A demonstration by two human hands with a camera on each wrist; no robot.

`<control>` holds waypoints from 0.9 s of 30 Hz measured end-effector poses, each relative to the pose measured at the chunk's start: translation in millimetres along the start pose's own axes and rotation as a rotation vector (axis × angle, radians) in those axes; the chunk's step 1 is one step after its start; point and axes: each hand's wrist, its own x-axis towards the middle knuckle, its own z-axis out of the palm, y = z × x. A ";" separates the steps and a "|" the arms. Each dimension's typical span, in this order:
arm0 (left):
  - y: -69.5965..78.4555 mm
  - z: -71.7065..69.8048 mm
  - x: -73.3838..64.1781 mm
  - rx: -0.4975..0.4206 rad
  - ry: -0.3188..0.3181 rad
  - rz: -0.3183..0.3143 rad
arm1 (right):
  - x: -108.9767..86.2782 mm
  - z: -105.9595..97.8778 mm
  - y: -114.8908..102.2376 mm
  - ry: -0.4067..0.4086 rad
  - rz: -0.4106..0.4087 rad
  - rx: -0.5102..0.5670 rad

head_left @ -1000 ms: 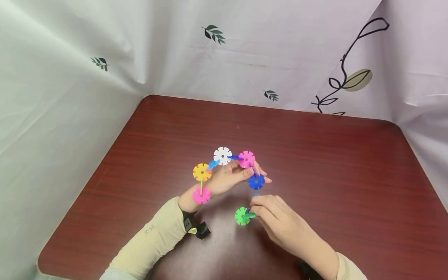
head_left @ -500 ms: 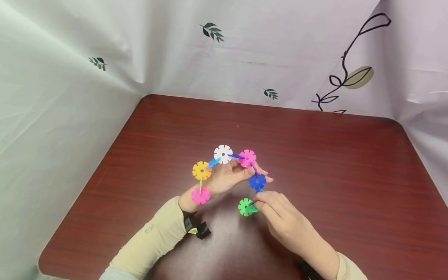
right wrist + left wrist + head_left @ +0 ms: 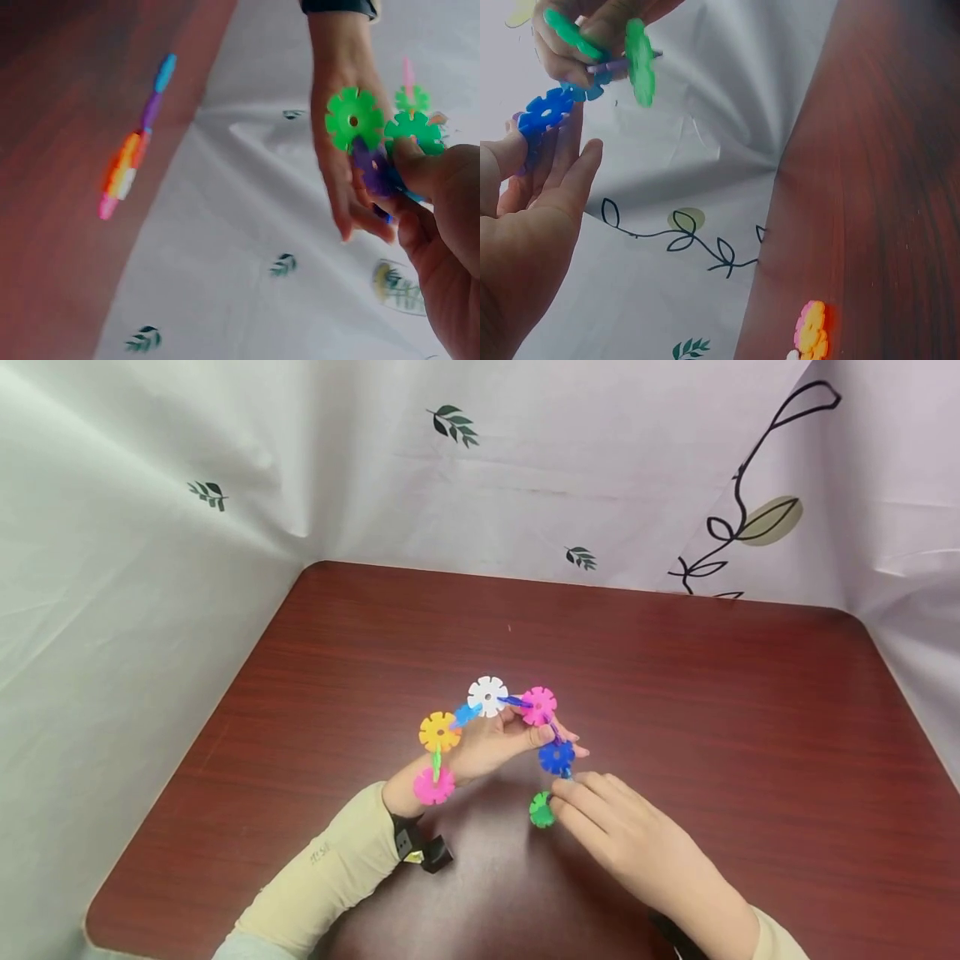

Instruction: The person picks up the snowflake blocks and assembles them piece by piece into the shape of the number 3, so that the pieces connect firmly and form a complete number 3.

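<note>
Nearest, I see the right hand (image 3: 645,847), its fingers clamped on a small cluster of notched discs (image 3: 385,180), a green disc (image 3: 539,811) jutting out beside them. Beyond, the left hand (image 3: 491,749) pinches an arched chain (image 3: 477,693) near its blue disc (image 3: 551,762), above the worktop (image 3: 712,710). I can't tell whether cluster and chain join. Behind hangs a leaf-printed sheet (image 3: 525,485).

You're at a table (image 3: 712,710) screened by cloth (image 3: 525,485); kind of room unclear. Dark red wood grain beneath your fingers (image 3: 581,802); pale, leaf-printed hangings beyond them and to either side.
</note>
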 end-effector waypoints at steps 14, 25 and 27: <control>5.4 -8.4 -1.2 -0.032 -0.114 0.103 | -7.5 2.6 8.5 0.186 -0.195 -0.033; 9.5 4.1 -5.1 -0.030 -0.055 -0.067 | -1.9 2.1 11.3 0.185 -0.219 0.009; 9.8 6.7 -4.7 -0.061 -0.058 -0.069 | -2.8 0.9 12.3 0.183 -0.226 0.021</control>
